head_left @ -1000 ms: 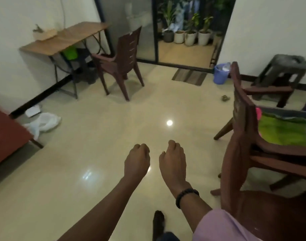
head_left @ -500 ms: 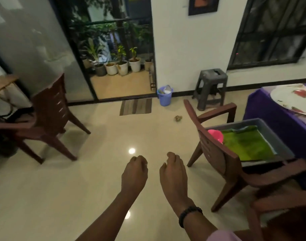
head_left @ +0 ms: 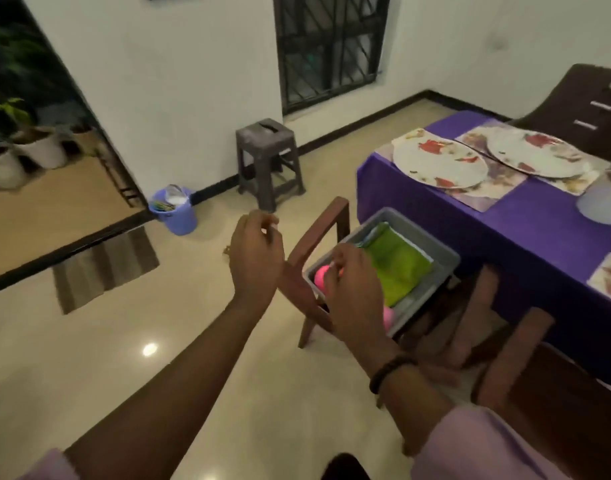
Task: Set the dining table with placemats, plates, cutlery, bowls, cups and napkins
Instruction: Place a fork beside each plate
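Note:
A grey tray (head_left: pixel 446 258) sits on the seat of a brown chair (head_left: pixel 318 233) beside the table. In it lie a folded green cloth (head_left: pixel 401 268) and a pink cup (head_left: pixel 318 277). My right hand (head_left: pixel 356 292) hangs over the tray with its fingers bent down at the pink cup; motion blur hides whether they grip it. My left hand (head_left: pixel 255 258) is raised left of the chair, fingers loosely curled and holding nothing. On the purple-covered table (head_left: pixel 505 230) two floral plates (head_left: pixel 439 161) (head_left: pixel 539 152) rest on placemats (head_left: pixel 484 192), next to a white cup (head_left: pixel 600 202).
A second brown chair (head_left: pixel 526 372) stands at the table's near side, and a dark chair (head_left: pixel 595 112) at the far side. A grey stool (head_left: pixel 267 161), a blue bin (head_left: pixel 176 214) and a striped doormat (head_left: pixel 103 268) lie across the tiled floor.
The view has swung right, bringing the table into sight. My right hand has moved over the tray to the pink cup. My left hand has risen.

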